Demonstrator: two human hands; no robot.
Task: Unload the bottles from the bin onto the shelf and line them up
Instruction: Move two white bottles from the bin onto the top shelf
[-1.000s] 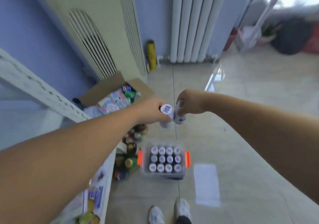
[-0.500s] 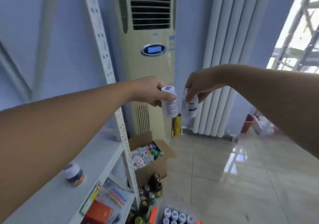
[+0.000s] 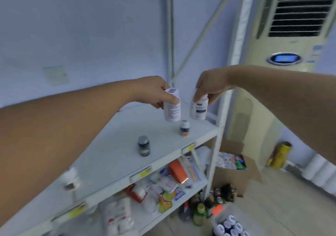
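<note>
left hand [image 3: 156, 92]: grip wrapped round the upper part of a white bottle [image 3: 172, 106], thumb pressed across the front just under the cap, so it's closed tight on it. Bottle tilts a bit, held in the air above the shelf.
right hand [image 3: 209, 86]: grip pinched from above on the top of a second white bottle [image 3: 198, 109] with a dark blue band on its label, fingertips bunched around the cap. It hangs just beside the first bottle, apart from it, also off the surface.
shelf [image 3: 112, 155]: white top board below both hands. A small dark jar [image 3: 143, 146] and a little orange-labelled bottle [image 3: 184, 128] stand on it, well apart, plus a blurry white one [image 3: 71, 179] nearer the camera.
bin [image 3: 230, 223]: down on the floor at bottom right, clear plastic, still has white-capped bottles packed in it.
lower shelf [image 3: 196, 184]: cluttered with boxes and packets, too blurry to tell what they are.
</note>
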